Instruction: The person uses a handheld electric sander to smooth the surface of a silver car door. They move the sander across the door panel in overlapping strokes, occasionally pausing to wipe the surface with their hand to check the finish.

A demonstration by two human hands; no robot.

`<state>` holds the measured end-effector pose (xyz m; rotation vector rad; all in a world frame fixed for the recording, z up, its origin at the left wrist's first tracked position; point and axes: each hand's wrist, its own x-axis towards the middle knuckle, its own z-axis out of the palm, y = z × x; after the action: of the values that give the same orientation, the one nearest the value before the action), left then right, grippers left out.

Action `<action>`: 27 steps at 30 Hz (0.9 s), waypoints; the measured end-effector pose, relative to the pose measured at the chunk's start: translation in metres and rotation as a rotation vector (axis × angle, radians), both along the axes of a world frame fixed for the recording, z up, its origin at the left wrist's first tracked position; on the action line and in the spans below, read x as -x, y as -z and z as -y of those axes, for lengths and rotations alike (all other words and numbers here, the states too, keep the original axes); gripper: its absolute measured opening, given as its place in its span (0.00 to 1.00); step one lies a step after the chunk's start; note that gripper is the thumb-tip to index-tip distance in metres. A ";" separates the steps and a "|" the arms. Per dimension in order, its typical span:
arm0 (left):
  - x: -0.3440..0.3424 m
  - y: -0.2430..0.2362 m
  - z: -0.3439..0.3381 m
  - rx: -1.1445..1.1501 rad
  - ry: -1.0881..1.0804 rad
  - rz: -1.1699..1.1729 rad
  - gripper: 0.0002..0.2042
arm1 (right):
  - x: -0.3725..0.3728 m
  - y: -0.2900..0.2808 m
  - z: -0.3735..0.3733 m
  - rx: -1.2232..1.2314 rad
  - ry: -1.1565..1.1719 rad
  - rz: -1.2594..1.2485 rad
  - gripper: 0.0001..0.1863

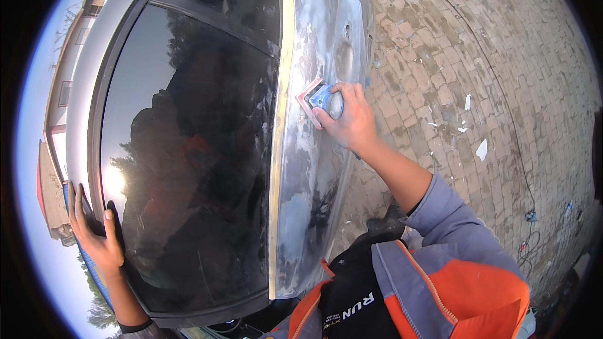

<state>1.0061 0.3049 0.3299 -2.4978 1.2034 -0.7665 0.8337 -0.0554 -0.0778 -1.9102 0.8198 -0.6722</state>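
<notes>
Palm sander sits against the patchy grey car door panel, gripped by the right hand's fingers; its pad lies leftward of them, near the yellowish strip along the panel's long axis. The left hand, fingers spread, rests at the window frame, well apart.

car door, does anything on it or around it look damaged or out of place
Yes: the door panel is patchy grey, white and bluish around the blue tool in the right hand, not one even colour. White scraps lie scattered on the paving, like stray litter.
</notes>
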 end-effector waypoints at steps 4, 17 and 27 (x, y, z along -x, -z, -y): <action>-0.002 0.000 -0.001 0.006 0.012 -0.016 0.33 | 0.040 0.015 -0.052 -0.036 -0.079 -0.041 0.32; -0.002 0.001 -0.007 0.000 -0.063 -0.021 0.33 | 0.017 0.032 -0.007 -0.093 -0.019 0.015 0.31; -0.005 0.003 -0.008 -0.004 -0.053 0.005 0.33 | 0.081 0.049 -0.092 -0.139 -0.141 0.107 0.33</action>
<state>1.0109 0.3124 0.3269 -2.5126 1.1312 -0.7560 0.7531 0.0365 -0.1270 -1.7720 0.6407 -0.6097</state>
